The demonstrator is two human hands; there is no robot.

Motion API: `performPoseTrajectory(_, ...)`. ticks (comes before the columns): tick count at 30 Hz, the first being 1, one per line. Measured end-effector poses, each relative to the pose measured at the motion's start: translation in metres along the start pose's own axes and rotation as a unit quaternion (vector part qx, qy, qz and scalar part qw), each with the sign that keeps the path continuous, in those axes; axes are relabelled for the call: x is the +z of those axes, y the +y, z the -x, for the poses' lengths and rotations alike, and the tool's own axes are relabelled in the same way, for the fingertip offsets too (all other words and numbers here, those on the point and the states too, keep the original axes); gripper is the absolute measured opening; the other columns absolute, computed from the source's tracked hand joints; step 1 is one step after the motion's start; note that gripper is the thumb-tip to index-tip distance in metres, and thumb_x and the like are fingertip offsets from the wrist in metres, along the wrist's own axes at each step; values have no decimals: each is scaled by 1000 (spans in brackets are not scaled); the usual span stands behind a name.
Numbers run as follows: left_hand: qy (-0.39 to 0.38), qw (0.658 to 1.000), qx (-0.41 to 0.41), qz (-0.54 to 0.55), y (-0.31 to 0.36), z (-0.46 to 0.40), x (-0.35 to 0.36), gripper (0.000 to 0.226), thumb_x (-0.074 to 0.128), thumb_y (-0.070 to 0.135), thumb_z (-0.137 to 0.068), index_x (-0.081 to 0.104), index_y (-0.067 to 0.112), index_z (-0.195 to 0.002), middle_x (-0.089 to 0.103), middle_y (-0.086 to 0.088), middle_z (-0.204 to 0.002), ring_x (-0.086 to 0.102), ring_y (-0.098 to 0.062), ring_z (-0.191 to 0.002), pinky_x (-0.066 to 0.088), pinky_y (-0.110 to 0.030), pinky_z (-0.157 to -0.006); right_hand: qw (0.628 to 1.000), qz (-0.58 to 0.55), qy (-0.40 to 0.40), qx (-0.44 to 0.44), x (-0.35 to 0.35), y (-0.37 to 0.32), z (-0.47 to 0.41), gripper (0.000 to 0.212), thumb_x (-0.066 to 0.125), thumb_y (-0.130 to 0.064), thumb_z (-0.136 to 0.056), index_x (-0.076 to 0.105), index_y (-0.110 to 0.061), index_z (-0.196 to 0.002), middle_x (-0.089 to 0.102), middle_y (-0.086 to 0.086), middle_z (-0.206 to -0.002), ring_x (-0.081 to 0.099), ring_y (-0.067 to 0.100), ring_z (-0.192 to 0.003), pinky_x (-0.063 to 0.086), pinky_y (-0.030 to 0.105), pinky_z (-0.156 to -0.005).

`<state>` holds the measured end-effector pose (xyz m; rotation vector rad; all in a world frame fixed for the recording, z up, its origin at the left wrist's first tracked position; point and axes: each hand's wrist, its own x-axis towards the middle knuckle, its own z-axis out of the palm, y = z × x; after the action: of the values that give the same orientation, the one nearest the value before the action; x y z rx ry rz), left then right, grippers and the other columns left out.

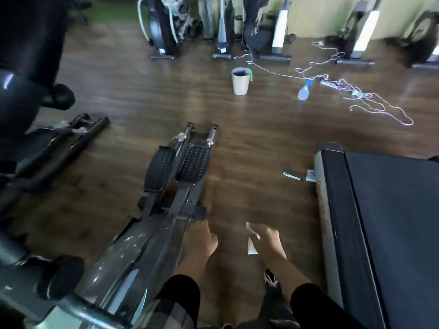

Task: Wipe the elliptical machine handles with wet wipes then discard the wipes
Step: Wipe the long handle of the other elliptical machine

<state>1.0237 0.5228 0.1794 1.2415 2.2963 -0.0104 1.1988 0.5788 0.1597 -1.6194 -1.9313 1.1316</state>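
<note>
1. Looking down from the head camera, I see both forearms in black sleeves reaching forward over the dark wood floor (237,143), the two hands held apart from each other.
2. My right hand (267,238) is closed around a white wet wipe (251,247); a strip of the wipe hangs down below the fingers, clear of the floor.
3. My left hand (200,239) carries nothing; its fingers are loosely curled and sit just beside the dark frame of the elliptical machine (133,255). I cannot tell whether they touch it.
4. A shoe with white laces (272,280) shows on the floor under the right forearm.
5. The elliptical's two black studded pedals (177,168) lie side by side ahead of the left hand, with the rails running on past them. Its rounded black handle ends fill the left edge of the view, blurred.
6. To the right stands a treadmill (384,222) with a black belt; a pen-like object (292,176) lies on the floor near its front corner.
7. Further out, a pale bin (240,83) stands upright on the floor with something green draped over its rim.
8. Right of the bin, well apart from it, a clear spray bottle (304,90) stands among tangled white cords (370,100) and a power strip (332,84).
9. A row of exercise machines (223,32) lines the far wall.
</note>
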Motion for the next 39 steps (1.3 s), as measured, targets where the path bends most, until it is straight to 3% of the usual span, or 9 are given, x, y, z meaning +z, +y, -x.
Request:
performPoseTrajectory(5, 63, 990, -118, 44, -6, -61, -33, 42, 43, 31, -95, 45, 18, -134, 52, -4, -135, 52, -23, -121, 44, -38, -100, 987, 41, -67, -139, 7, -43, -113, 33, 55, -23, -95, 64, -5, -68, 60, 3, -62, 51, 8, -60, 42, 30, -61)
performPoseTrajectory(8, 95, 972, -198, 81, -5, -82, -55, 52, 44, 34, -95, 33, 17, -143, 42, -3, -144, 44, -23, -129, 39, -37, -103, 959, 62, -109, -254, 10, -74, -170, 39, 53, -20, -94, 49, -11, -56, 41, -8, -50, 44, 5, -54, 36, 15, -54)
performPoseTrajectory(11, 124, 951, -269, 91, -7, -93, -73, 56, 46, 33, -95, 29, 16, -146, 40, -4, -147, 42, -24, -132, 38, -38, -107, 935, 83, -182, -294, 19, -106, -212, 13, 60, -3, -89, 73, 0, -91, 72, 6, -83, 58, -1, -73, 35, 4, -67)
performPoseTrajectory(13, 137, 932, -314, 117, -12, -97, -83, 52, 46, 29, -94, 35, 16, -142, 44, -4, -144, 43, -25, -130, 39, -39, -105, 914, 79, -230, -324, 32, -125, -236, 21, 58, -2, -90, 68, 1, -107, 70, 12, -106, 65, 19, -97, 38, 10, -80)
performPoseTrajectory(17, 160, 890, -399, 154, -28, -96, -98, 36, 47, 26, -92, 44, 18, -127, 51, -4, -134, 49, -24, -123, 42, -39, -99, 874, 96, -295, -373, 71, -168, -260, 25, 55, -6, -92, 65, -1, -115, 65, 12, -119, 61, 21, -111, 39, 16, -94)
performPoseTrajectory(23, 191, 822, -496, 206, -71, -104, -119, 55, 47, 35, -93, 32, 19, -144, 42, -3, -145, 43, -24, -132, 38, -40, -105, 819, 46, -355, -449, 134, -237, -268, 21, 59, -3, -90, 67, 5, -107, 69, 17, -109, 64, 25, -103, 46, 26, -93)
performPoseTrajectory(30, 245, 753, -565, 231, -108, -117, -147, 52, 48, 31, -91, 36, 19, -141, 43, 1, -144, 42, -20, -131, 38, -37, -104, 769, -7, -399, -499, 189, -306, -266, 12, 64, 0, -85, 71, 8, -91, 72, 17, -89, 68, 25, -85, 39, 7, -75)
performPoseTrajectory(35, 255, 709, -611, 244, -106, -118, -156, 56, 46, 31, -92, 32, 21, -146, 41, -1, -147, 42, -21, -133, 36, -39, -107, 752, -44, -445, -483, 219, -335, -263, 22, 59, -23, -92, 73, -7, -85, 66, -9, -82, 60, 5, -76, 35, 0, -64)
performPoseTrajectory(39, 268, 652, -662, 255, -105, -119, -166, 60, 45, 30, -92, 29, 19, -148, 38, -1, -149, 38, -21, -136, 34, -39, -110, 716, -95, -480, -499, 230, -365, -256, 20, 62, -22, -91, 74, -9, -83, 66, -12, -77, 58, 1, -70, 37, 1, -62)
